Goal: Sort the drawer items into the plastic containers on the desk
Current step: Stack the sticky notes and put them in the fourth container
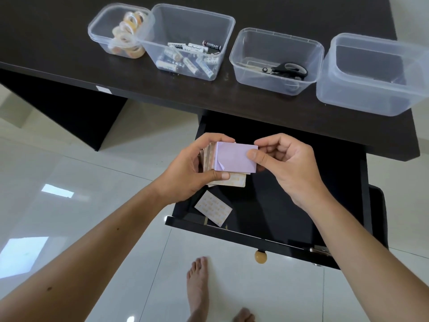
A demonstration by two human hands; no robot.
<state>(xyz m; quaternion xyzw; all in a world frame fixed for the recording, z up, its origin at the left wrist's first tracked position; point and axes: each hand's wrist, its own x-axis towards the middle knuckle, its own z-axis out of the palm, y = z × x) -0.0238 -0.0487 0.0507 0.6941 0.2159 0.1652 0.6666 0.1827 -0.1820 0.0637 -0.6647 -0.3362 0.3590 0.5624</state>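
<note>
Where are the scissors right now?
In the head view, the black-handled scissors lie inside the third clear container from the left on the dark desk, between the battery container and the container at the right end.

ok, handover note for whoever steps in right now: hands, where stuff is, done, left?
Left hand grips a stack of paper pads and sticker sheets over the open drawer. Right hand pinches the stack's right edge, on the lilac top pad.
On the desk, left to right: tape rolls in the first container, batteries in the second, scissors in the third, and the fourth container looks empty.
Done: tape, batteries and scissors are sorted.
Left: drop the stack, probably into the fourth container, then take the one sticker sheet lying in the drawer.
</note>
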